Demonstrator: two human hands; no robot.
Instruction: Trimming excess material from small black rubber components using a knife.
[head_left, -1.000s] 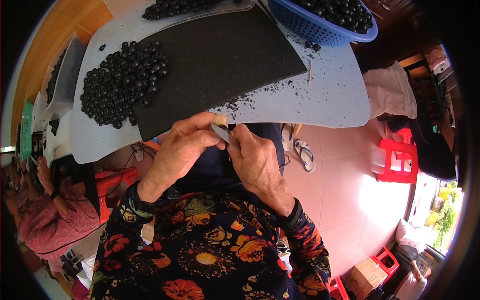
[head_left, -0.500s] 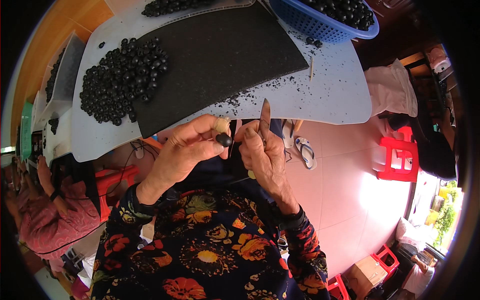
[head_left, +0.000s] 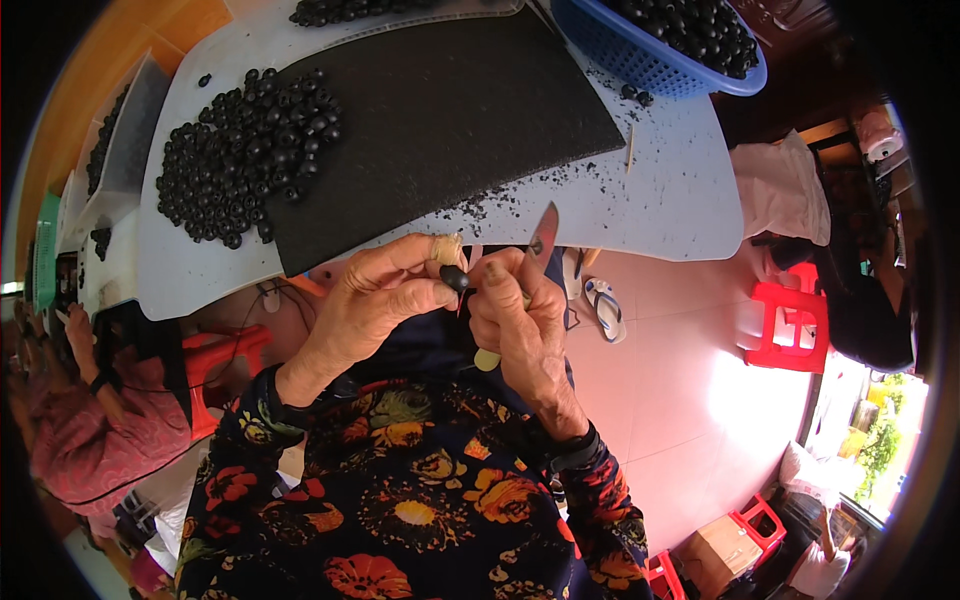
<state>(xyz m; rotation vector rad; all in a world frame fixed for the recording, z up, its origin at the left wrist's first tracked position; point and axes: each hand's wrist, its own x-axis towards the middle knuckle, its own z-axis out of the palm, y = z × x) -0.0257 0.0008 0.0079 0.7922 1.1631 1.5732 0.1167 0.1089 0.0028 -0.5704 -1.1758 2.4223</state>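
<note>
Between thumb and wrapped forefinger, my left hand [head_left: 350,310] pinches a small rounded black piece [head_left: 454,279]. A tan wrap [head_left: 447,248] covers that forefinger near its tip. Closed around a knife [head_left: 544,232], my right hand [head_left: 525,325] sits just right of the piece. The blade points up and away from me, and a pale yellowish handle end shows below the fist. Both hands are held in front of the near table edge. At the left of the table lies a heap of similar black pieces [head_left: 245,155], some with holes visible.
A black mat [head_left: 440,120] covers much of the pale table [head_left: 680,200], with black crumbs along its near edge. A blue basket [head_left: 640,70] of black pieces stands far right. Red stools [head_left: 785,325] and flip-flops [head_left: 605,308] are on the floor. Another person's arm [head_left: 85,345] shows at left.
The knife blade has tilted further right, and its handle end now shows below my right hand. The black piece has turned slightly in my left fingers. The whole view has shifted a little.
</note>
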